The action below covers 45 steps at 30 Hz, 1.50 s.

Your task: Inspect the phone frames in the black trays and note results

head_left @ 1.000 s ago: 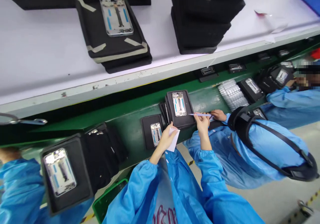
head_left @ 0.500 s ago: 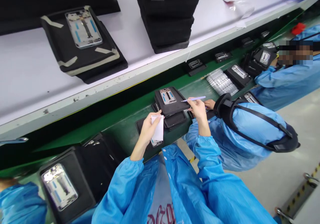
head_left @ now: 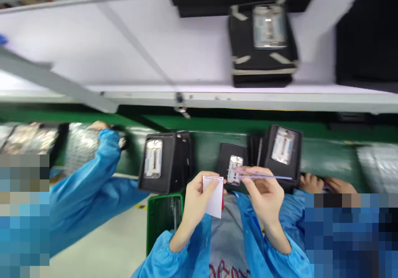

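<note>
My left hand [head_left: 199, 197] grips a small white spiral-top notepad [head_left: 214, 199], thumb across its front; a strip of red shows along its right edge. Between the fingertips of my right hand [head_left: 264, 195] is a pair of pale purple tweezers [head_left: 267, 175], lying nearly level with the tips to the left. Behind those tips a phone frame [head_left: 234, 168] with blue strips rests on a black foam tray [head_left: 222, 155] on the green bench. I cannot tell whether the tips touch it.
Stacked black trays [head_left: 300, 145] with a phone frame on top stand to the right, another stack [head_left: 169, 158] to the left. A green bin [head_left: 151, 224] sits low left. Above runs a white shelf [head_left: 139, 95]. Co-workers in blue sleeves [head_left: 83, 187] flank me; a person's hands are at right.
My view has swung left along the bench. My hands, still holding the notepad and tweezers, have moved from the stacked trays to the single tray with a phone frame.
</note>
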{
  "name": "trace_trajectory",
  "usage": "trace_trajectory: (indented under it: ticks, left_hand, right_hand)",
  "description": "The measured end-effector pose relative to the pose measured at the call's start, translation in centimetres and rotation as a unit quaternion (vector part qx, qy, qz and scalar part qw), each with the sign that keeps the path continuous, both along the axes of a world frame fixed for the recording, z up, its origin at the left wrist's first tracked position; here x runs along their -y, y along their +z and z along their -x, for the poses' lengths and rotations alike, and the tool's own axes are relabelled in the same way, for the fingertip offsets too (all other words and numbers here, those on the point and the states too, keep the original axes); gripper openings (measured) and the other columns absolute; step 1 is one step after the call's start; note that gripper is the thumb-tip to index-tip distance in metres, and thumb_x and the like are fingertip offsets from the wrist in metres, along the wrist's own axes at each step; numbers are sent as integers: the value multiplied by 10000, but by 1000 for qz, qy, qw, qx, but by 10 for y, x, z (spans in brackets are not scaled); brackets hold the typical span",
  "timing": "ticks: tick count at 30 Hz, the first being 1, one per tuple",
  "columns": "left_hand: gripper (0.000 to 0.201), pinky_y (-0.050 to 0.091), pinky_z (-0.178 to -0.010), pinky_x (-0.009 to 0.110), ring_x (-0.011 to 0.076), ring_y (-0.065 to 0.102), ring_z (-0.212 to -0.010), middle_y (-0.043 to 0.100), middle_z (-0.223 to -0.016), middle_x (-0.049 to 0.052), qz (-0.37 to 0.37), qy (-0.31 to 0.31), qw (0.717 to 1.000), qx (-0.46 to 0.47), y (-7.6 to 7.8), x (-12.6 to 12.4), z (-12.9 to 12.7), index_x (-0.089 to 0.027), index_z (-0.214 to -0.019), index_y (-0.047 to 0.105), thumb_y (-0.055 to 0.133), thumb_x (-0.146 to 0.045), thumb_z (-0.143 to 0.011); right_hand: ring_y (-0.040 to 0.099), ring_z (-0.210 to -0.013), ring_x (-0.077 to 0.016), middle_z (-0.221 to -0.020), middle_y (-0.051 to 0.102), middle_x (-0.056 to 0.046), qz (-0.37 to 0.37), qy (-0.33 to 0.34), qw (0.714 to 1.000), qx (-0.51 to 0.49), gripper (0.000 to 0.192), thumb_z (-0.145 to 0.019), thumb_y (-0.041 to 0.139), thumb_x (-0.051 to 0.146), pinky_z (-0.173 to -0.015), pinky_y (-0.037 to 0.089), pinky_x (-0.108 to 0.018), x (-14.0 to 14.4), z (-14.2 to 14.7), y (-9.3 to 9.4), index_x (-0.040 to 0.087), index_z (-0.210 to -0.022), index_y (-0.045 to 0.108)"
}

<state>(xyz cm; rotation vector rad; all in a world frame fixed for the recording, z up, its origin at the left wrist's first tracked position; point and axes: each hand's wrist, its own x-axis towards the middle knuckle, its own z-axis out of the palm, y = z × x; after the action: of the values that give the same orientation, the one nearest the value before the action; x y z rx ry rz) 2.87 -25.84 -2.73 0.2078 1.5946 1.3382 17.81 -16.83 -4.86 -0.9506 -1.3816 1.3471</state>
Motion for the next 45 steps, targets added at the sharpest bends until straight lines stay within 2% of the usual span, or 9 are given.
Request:
trace_trajectory:
  ticks: [2,5,9,13,19,27,34,42,45]
  left_hand:
    - [537,666,-526,300,282,848,-633,867,-787,91,-4,64,998,-15,10,17,20,-185,-999,822,969,-641,-755]
    - [478,660,-508,286,256,820,-562,835,-692,56,-23,143,988,-48,20,38,42,-196,-984,852,969,-611,-779]
    - [423,663,-496,306,241,780,-491,835,-691,61,-37,194,978,-70,29,61,62,-206,-850,848,973,-604,-778]
    - [283,644,-484,295,244,781,-512,829,-672,59,-47,232,965,-114,37,78,75,-228,-771,855,946,-494,-804]
    - [191,609,-505,255,217,768,-557,837,-686,51,-55,245,952,-175,40,90,84,-250,-722,875,900,-405,-832]
    - [147,618,-561,233,195,775,-581,841,-692,38,-88,238,946,-202,35,93,89,-240,-741,885,850,-300,-871]
    - [138,597,-594,161,148,801,-604,856,-718,-2,-125,216,940,-234,33,95,91,-227,-799,882,811,-174,-904]
    - [156,574,-604,123,115,790,-601,854,-724,-24,-137,212,933,-258,30,97,91,-224,-809,870,799,-131,-913]
    - [153,567,-587,127,115,779,-586,848,-712,-22,-133,212,934,-254,30,96,91,-221,-800,868,798,-145,-912]
  right_hand:
    - [917,-971,-240,-1065,920,-30,-34,104,993,-45,175,-1019,850,185,-888,767,-330,6,33,12,306,-1146,836]
    - [917,-991,-254,-1096,920,-42,-70,201,974,-76,238,-1033,834,151,-895,781,-358,10,72,23,308,-1211,833]
    - [917,-1001,-280,-1094,921,-66,-130,268,952,-72,339,-1016,833,85,-831,799,-379,18,102,30,289,-1286,815]
    - [919,-970,-274,-1103,923,-61,-160,317,933,-57,386,-990,842,40,-805,801,-354,25,119,40,295,-1279,818]
    - [920,-933,-285,-1075,924,-68,-180,336,924,-29,368,-997,838,55,-770,805,-365,31,130,51,294,-1275,814]
    - [920,-946,-278,-1122,920,-93,-194,344,918,-34,429,-975,829,-17,-781,805,-359,34,133,51,261,-1301,808]
    - [914,-1028,-247,-1181,915,-77,-181,366,911,-62,450,-962,808,-73,-867,791,-317,32,137,53,218,-1305,812]
    - [921,-969,-269,-1112,924,-62,-180,360,914,-46,424,-948,837,-44,-821,796,-329,31,139,53,230,-1270,827]
    - [922,-926,-270,-1079,926,-68,-171,339,924,-47,347,-970,852,9,-803,800,-341,35,139,52,230,-1237,836]
